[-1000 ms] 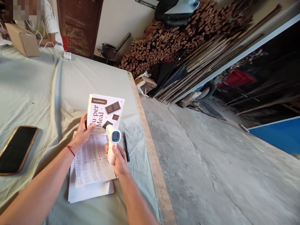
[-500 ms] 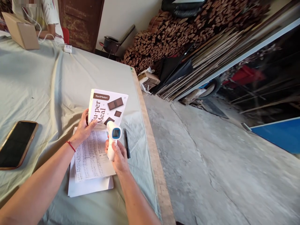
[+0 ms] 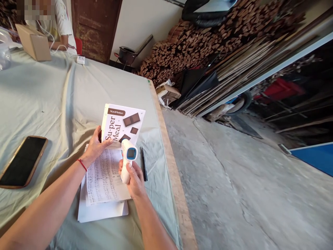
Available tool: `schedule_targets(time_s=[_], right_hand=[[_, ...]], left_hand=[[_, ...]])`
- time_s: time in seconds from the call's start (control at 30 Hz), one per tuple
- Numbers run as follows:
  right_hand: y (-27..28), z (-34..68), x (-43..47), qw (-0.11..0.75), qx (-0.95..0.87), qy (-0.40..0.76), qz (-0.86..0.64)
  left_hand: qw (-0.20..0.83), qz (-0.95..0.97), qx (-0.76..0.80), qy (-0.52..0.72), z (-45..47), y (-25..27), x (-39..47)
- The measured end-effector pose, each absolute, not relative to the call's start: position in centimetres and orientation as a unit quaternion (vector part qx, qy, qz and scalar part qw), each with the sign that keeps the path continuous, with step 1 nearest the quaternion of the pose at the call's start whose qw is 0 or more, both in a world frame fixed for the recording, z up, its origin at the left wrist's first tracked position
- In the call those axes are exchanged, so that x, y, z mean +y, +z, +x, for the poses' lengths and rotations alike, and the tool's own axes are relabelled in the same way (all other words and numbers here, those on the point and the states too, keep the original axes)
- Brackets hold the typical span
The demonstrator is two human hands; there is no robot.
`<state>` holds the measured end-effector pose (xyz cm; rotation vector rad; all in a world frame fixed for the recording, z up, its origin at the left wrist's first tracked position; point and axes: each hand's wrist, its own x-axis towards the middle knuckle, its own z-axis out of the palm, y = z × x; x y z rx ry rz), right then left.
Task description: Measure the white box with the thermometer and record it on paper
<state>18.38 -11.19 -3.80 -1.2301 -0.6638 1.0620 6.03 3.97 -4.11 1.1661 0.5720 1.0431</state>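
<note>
My left hand [image 3: 96, 148] grips the lower left corner of a white and brown meal box [image 3: 122, 123], its thumb lying across the printed front. The box is held tilted up above the far end of the papers. My right hand [image 3: 134, 177] is wrapped round the handle of a white infrared thermometer [image 3: 126, 172]. Its blue-rimmed screen faces me, and its head overlaps the box's lower edge from my view. Beneath both hands lie handwritten sheets [image 3: 104, 187] stacked on the cloth. A black pen [image 3: 144, 165] rests just right of the thermometer.
A smartphone [image 3: 23, 161] lies at the left on the cloth-covered table [image 3: 125, 83]. Across the table, a person [image 3: 62, 26] sits behind a cardboard box [image 3: 35, 43] and a small white plug [image 3: 80, 60]. The table's wooden edge [image 3: 169, 156] borders the concrete floor.
The whole view has shifted slightly, with everything appearing a little lower and further right. Both hands keep their holds on the box and the thermometer.
</note>
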Motion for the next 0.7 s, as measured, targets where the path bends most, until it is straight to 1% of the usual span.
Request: schedule_targets(time_s=[0.3, 0.47, 0.6, 0.7], right_hand=[[-4.2, 18.6, -11.3, 0.628, -0.296, 0.478, -0.538], [-4.2, 18.6, -11.4, 0.631, -0.302, 0.47, -0.538], [-4.0, 18.6, -11.4, 0.649, -0.278, 0.464, -0.535], [-4.1, 18.8, -11.6, 0.671, -0.261, 0.435, -0.541]], left_hand=[[0.653, 0.513, 0.32, 0.456, 6.1, -3.6, 3.7], [0.648, 0.522, 0.327, 0.448, 6.1, -3.1, 3.4], [0.652, 0.519, 0.318, 0.453, 6.1, -3.0, 3.4], [0.645, 0.519, 0.316, 0.463, 6.2, -3.2, 3.5]])
